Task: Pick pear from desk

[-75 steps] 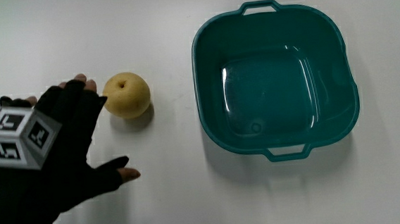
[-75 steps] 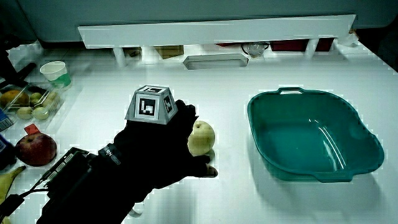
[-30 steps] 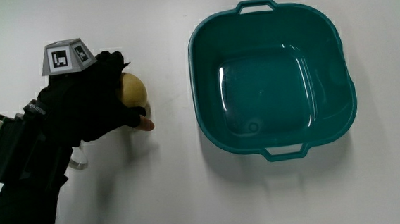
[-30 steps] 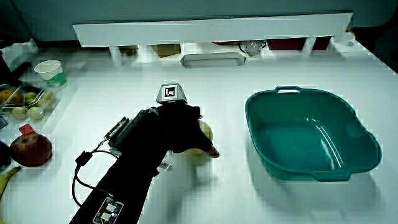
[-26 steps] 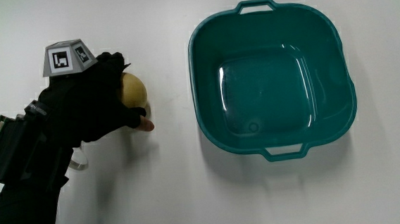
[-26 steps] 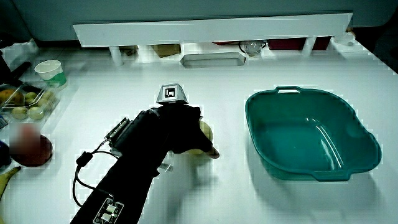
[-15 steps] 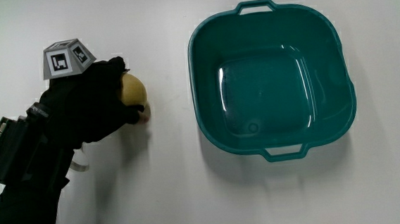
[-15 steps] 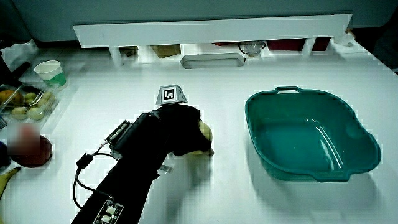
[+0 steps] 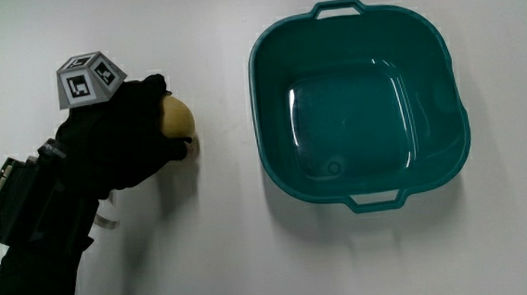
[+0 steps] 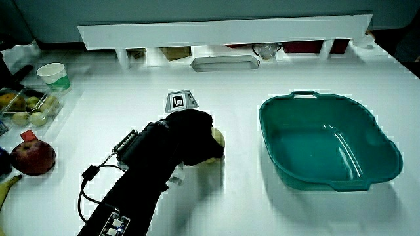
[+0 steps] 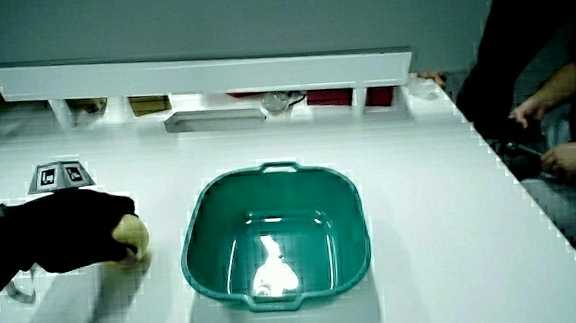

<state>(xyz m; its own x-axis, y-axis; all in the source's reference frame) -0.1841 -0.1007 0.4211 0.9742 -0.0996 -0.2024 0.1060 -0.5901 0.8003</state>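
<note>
The yellow pear (image 9: pixel 178 118) rests on the white desk beside the teal basin (image 9: pixel 266 45). The gloved hand (image 9: pixel 128 143) covers most of it, fingers curled around it, and only a yellow sliver shows toward the basin. In both side views the pear (image 10: pixel 217 139) (image 11: pixel 131 232) peeks out from under the hand (image 10: pixel 187 139) (image 11: pixel 77 232). The patterned cube (image 9: pixel 87 78) sits on the back of the hand. Whether the pear is off the desk I cannot tell.
The teal basin (image 10: pixel 272 160) (image 11: pixel 200 277) stands empty beside the pear. At the table's edge in a side view are a red apple (image 10: pixel 30 157), a tray of small fruit (image 10: pixel 26 108) and a paper cup (image 10: pixel 54 77). A low white partition (image 10: pixel 223 29) with a small tray (image 10: pixel 224 63) closes the table.
The hand moved from beside the pear onto it and its fingers closed around it; the thumb that stuck out half a second ago is now tucked against the fruit.
</note>
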